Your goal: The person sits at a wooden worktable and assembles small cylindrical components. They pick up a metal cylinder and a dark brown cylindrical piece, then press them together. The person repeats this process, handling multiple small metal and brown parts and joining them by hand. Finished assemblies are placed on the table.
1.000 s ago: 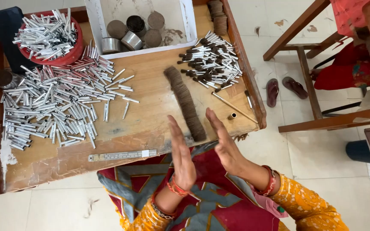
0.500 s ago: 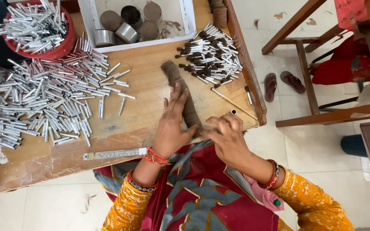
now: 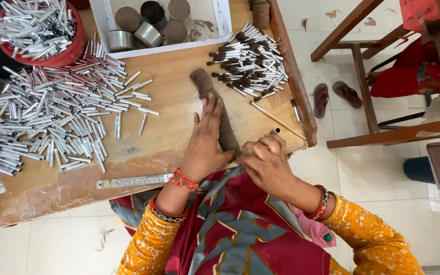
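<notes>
Both hands: I have my left hand point(image 3: 205, 140) flat on the brown fibre strip point(image 3: 215, 109) lying on the tabletop point(image 3: 169, 102); fingers extended, grasping nothing
Right hand point(image 3: 266, 163): fingers pinched on strip's near end
Tip: I press evenly; pull a small tuft only

I count two hands at work: my left hand point(image 3: 204, 140) and my right hand point(image 3: 266, 163). One long strip of brown fibre point(image 3: 215, 109) lies on one wooden table point(image 3: 174, 76). One red bowl point(image 3: 59, 53) sits far left, heaped with silver tubes beyond counting. A loose spread of silver tubes point(image 3: 52, 119) at left, well over a hundred, cannot be counted exactly. One white tray point(image 3: 222, 20) at the far edge holds five round tins point(image 3: 148, 33). One pile of brown-tipped tubes point(image 3: 250, 63) at right, several dozen. One ruler point(image 3: 133, 181) near. One thin stick point(image 3: 278, 119). Two sandals point(image 3: 334, 97) on the floor at right.
</notes>
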